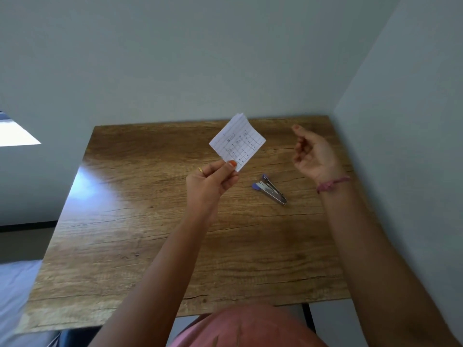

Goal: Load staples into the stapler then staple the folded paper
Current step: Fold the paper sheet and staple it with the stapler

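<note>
My left hand (pixel 213 180) pinches the lower corner of a folded, lined paper (pixel 238 141) with a handwritten grid, holding it up above the wooden table (pixel 140 234). A small metal stapler with blue ends (pixel 270 189) lies flat on the table, below and right of the paper, untouched. My right hand (pixel 313 154) hovers above the table's far right, palm turned up, fingers loosely curled, holding nothing. No loose staples are visible.
The table stands in a corner, with a pale wall behind it and another along its right edge. A bed or cloth surface (pixel 15 284) lies off the table's left side. My lap in pink cloth (pixel 250 326) is at the near edge.
</note>
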The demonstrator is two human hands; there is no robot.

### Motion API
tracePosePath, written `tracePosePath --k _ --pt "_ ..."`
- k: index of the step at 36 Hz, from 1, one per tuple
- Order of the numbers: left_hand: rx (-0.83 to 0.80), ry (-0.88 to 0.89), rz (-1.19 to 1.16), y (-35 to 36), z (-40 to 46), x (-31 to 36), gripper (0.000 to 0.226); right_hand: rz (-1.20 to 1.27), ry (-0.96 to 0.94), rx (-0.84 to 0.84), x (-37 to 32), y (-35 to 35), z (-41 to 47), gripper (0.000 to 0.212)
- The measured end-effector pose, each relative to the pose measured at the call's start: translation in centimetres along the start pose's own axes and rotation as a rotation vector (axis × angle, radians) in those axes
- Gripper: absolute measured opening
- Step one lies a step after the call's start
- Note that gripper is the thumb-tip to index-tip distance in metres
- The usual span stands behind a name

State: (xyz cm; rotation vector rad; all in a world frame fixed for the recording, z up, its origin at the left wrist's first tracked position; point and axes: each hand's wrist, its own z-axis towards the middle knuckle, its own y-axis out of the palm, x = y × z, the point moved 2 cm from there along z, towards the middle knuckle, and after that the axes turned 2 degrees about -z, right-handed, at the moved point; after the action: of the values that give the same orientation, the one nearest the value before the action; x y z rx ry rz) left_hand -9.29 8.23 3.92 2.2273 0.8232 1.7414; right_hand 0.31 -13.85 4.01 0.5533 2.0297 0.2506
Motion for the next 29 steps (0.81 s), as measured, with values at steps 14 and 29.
tracePosePath --k 14,29 --pt "0.102 0.207 0.256 -1.4 1.0 0.2 0.024 -1.552 -0.382 -0.029 9.1 -0.8 -0.4 0.068" --pt "-0.066 0.168 0.240 -0.5 0.6 0.4 0.030 -0.005 0.171 -0.413 7.7 0.9 -4.5 0.040"
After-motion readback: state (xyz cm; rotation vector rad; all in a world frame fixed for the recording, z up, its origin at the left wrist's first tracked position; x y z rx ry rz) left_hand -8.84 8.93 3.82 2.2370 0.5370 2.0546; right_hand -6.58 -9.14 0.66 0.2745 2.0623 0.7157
